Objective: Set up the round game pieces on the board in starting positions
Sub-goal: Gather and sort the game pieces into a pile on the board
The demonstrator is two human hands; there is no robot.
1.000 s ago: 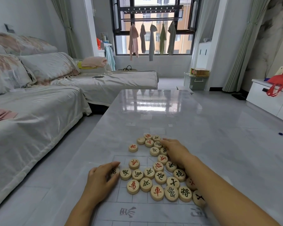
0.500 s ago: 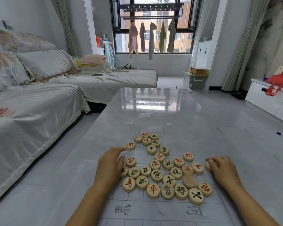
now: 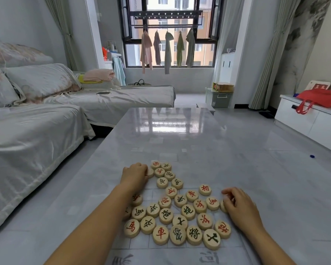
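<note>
L hand (image 3: 135, 174) reaches fwd over the desk (image 3: 180, 134), fingers curled, grip closed on a round piece (image 3: 150, 173) at its fingertips, only the piece's right edge shows past the knuckles; just right of that grip sits a small cluster of pieces (image 3: 161, 172), red and dark characters mixed, face up; R hand (image 3: 241, 205) rests at the right end of the main heap, thumb and fingers pinched together on a pale piece (image 3: 223, 205), mostly hidden under the fingers, can't read its mark; directly left of the R grip a red-marked piece (image 3: 212, 203) touches its neighbours, and the main heap of pieces (image 3: 180, 222) spreads from there twd the L forearm, lying flat, crowded edge to edge, no order to them; nearest row below both grips incl. a red chariot piece (image 3: 160, 235) and a dark general piece (image 3: 194, 235); heap lies on a thin printed board sheet (image 3: 141, 253) w/ faint grid lines, big grey characters on the near strip; pieces not on starting points yet.

Containers, all far beyond the grips: green lidded storage box (image 3: 219, 97) on the floor by the window, contents not visible, w/ a yellow carton (image 3: 223, 87) on its lid; red bag (image 3: 321, 98) lying on the white cabinet (image 3: 310, 119) at far right, what's inside can't be told.
</note>
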